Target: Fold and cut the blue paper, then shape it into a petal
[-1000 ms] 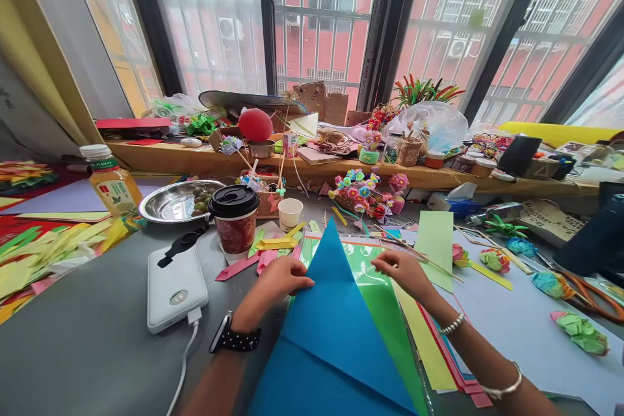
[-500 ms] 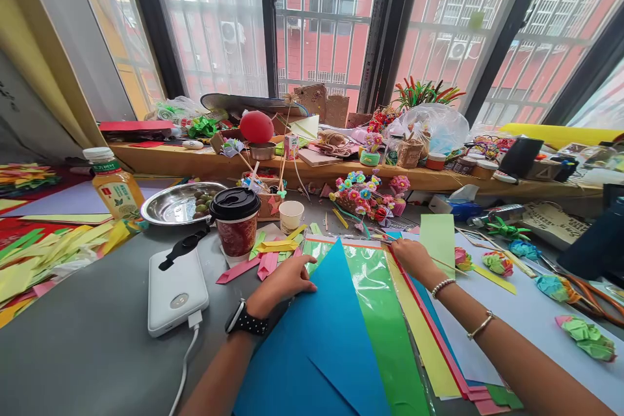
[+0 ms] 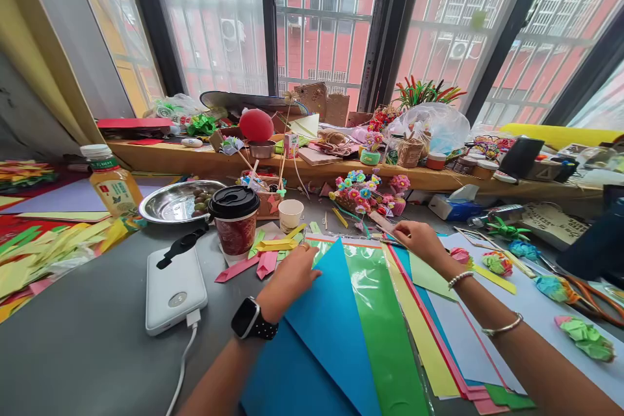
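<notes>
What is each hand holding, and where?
Left hand presses the blue sheet at its left edge near the tip. Right hand touches the paper stack's far end; grip cannot be told.

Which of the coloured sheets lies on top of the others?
The blue sheet by the left hand: its pointed fold overlaps the green sheet, while the yellow sheet lies further right.

Barred windows (image 3: 322, 19), wooden sill (image 3: 160, 157), grey table (image 3: 88, 351).

top sheet (image 3: 331, 331) is reading solid blue. film sheet (image 3: 383, 318) beside it is showing glossy green, next sheet (image 3: 426, 344) pale yellow. power bank (image 3: 175, 289) is showing white. cup (image 3: 235, 224) is showing a black lid and red body, possibly patterned; too blurry to confirm.
</notes>
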`<state>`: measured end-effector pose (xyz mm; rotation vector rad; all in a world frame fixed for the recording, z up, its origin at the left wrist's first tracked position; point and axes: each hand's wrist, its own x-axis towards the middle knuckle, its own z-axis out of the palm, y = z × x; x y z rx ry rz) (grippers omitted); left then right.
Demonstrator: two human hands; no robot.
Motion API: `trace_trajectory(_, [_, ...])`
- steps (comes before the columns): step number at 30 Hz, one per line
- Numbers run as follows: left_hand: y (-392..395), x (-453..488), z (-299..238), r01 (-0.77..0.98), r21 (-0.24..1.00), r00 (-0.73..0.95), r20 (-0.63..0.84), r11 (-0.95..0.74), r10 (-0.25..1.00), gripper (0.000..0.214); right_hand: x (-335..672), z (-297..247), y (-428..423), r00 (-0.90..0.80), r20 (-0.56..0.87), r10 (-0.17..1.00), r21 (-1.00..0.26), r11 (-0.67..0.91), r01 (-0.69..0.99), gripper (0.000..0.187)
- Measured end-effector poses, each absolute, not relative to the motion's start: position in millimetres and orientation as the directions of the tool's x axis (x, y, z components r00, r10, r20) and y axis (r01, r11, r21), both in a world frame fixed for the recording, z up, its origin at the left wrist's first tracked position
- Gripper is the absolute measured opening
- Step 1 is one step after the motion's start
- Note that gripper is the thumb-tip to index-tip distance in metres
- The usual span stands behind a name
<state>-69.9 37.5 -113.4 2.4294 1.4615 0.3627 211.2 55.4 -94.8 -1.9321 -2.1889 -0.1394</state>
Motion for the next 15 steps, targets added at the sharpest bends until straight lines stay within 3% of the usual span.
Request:
trace_trajectory(5, [33.3, -44.1, -129.4, 0.741, 0.289, 0.598, 0.127, -0.606, 0.791, 0.048, 174.7, -119.2, 46.3, -0.282, 0.283, 0.917, -0.047, 0.306, 0.951, 0.028])
trace_trajectory(15, [29.7, -41.6, -158.5, 0.709, 0.236, 0.662, 0.102, -0.665, 0.742, 0.064, 149.4, -141.1, 60.2, -0.366, 0.284, 0.886, 0.043, 0.37, 0.928, 0.024])
